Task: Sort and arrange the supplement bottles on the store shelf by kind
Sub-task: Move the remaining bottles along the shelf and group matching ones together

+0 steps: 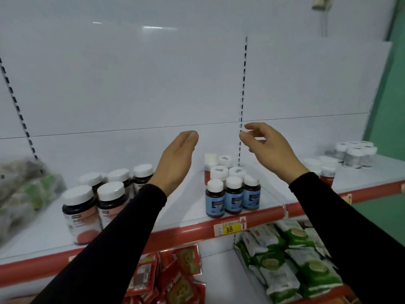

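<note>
Supplement bottles stand in groups on a white shelf (pixel 188 207) with a red front rail. Several large dark bottles with pink labels (pixel 81 213) sit at the left. A cluster of small blue-label bottles (pixel 233 197) stands in the middle, with white-capped ones behind it. Red-label bottles (pixel 326 170) are partly hidden by my right sleeve. Silver-label bottles (pixel 352 154) stand far right. My left hand (pixel 177 161) hovers above the shelf, fingers straight, holding nothing. My right hand (pixel 267 148) is raised with curled, parted fingers, also holding nothing.
Blurred green and clear bags (pixel 24 189) lie at the shelf's left end. On the shelf below are red packets (pixel 175 275) and green-and-white packets (pixel 291 257). A yellow price tag (pixel 229 228) is clipped on the rail. A white back panel rises behind.
</note>
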Motion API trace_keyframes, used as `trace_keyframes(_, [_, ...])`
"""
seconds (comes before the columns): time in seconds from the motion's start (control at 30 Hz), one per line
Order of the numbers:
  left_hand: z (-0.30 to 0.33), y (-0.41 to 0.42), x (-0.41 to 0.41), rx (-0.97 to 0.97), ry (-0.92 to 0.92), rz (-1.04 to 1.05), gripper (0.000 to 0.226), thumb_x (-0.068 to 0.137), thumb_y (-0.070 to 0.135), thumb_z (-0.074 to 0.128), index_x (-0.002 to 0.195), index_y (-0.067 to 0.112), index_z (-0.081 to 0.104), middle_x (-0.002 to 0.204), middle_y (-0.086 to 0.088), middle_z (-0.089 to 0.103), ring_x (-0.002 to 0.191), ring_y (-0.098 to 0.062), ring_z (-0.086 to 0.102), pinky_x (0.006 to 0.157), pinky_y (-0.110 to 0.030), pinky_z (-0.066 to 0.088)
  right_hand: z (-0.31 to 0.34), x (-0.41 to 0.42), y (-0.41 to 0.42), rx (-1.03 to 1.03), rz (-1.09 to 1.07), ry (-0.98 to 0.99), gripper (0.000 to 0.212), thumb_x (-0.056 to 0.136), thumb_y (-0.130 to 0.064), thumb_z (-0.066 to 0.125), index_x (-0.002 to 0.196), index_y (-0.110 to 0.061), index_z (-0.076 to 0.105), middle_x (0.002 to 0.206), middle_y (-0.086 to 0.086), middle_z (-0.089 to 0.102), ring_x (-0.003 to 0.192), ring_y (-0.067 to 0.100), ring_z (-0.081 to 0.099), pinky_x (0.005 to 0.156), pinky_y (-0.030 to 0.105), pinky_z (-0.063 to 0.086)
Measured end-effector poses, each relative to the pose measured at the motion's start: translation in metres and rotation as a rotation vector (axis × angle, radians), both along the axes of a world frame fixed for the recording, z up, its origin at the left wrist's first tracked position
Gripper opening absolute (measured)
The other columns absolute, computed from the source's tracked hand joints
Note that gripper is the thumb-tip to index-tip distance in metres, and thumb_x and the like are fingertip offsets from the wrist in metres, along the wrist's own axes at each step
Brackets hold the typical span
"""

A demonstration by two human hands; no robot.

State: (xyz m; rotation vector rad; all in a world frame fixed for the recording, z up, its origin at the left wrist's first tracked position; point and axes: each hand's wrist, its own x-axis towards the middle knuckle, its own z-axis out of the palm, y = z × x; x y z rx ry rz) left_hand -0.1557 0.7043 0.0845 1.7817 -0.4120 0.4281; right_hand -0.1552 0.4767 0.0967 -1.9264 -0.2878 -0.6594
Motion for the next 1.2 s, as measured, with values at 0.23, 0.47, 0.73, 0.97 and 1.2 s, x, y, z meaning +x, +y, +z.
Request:
trace_keyframes(0.23, [-0.005, -0.064, 0.037, 0.060, 0.099, 0.167, 0.035, 0.097, 0.053, 0.038, 0.118, 0.033, 0.058, 0.113, 0.015, 0.063, 0.106, -0.004, 0.059, 0.102, -0.038, 0.045, -0.022, 0.075, -0.069, -0.124, 0.109, 0.189, 0.040, 0.086, -0.049, 0.065, 0.118, -0.026, 0.062, 0.111, -0.007, 0.064, 0.093, 0.010, 0.064, 0.076, 0.026, 0.047])
trace_keyframes(0.47, [-0.013, -0.084, 0.046, 0.123, 0.216, 0.296, 0.045, 0.092, 0.061, 0.033, 0.110, 0.030, 0.060, 0.111, 0.008, 0.064, 0.106, -0.012, 0.059, 0.098, -0.038, 0.044, -0.040, 0.121, -0.061, -0.295, 0.381, 0.490, 0.056, 0.073, -0.056, 0.076, 0.115, -0.024, 0.060, 0.115, -0.002, 0.062, 0.096, 0.009, 0.060, 0.074, 0.025, 0.050])
trace_keyframes(0.73, [-0.014, -0.085, 0.049, 0.141, 0.239, 0.313, 0.046, 0.082, 0.071, 0.031, 0.103, 0.042, 0.060, 0.110, 0.012, 0.065, 0.106, -0.008, 0.059, 0.098, -0.037, 0.044, -0.051, 0.142, -0.048, -0.387, 0.458, 0.533, 0.033, 0.068, -0.041, 0.084, 0.091, -0.021, 0.072, 0.089, -0.001, 0.072, 0.082, 0.015, 0.069, 0.059, 0.024, 0.057])
trace_keyframes(0.97, [-0.006, -0.096, 0.056, 0.172, 0.189, 0.236, 0.050, 0.086, 0.066, 0.035, 0.107, 0.030, 0.063, 0.111, 0.012, 0.065, 0.107, -0.011, 0.059, 0.099, -0.038, 0.045, -0.018, 0.146, -0.073, -0.186, 0.371, 0.399, 0.043, 0.057, -0.050, 0.073, 0.080, -0.014, 0.077, 0.079, 0.003, 0.075, 0.069, 0.012, 0.071, 0.065, 0.031, 0.062])
trace_keyframes(1.2, [0.008, -0.122, 0.057, 0.266, 0.140, 0.075, 0.051, 0.089, 0.043, 0.062, 0.137, 0.031, 0.049, 0.118, 0.013, 0.065, 0.103, 0.001, 0.061, 0.075, -0.016, 0.046, 0.025, 0.131, -0.083, 0.051, 0.399, 0.258, 0.043, 0.062, -0.049, 0.071, 0.081, -0.011, 0.075, 0.074, 0.000, 0.075, 0.070, 0.015, 0.074, 0.061, 0.030, 0.060])
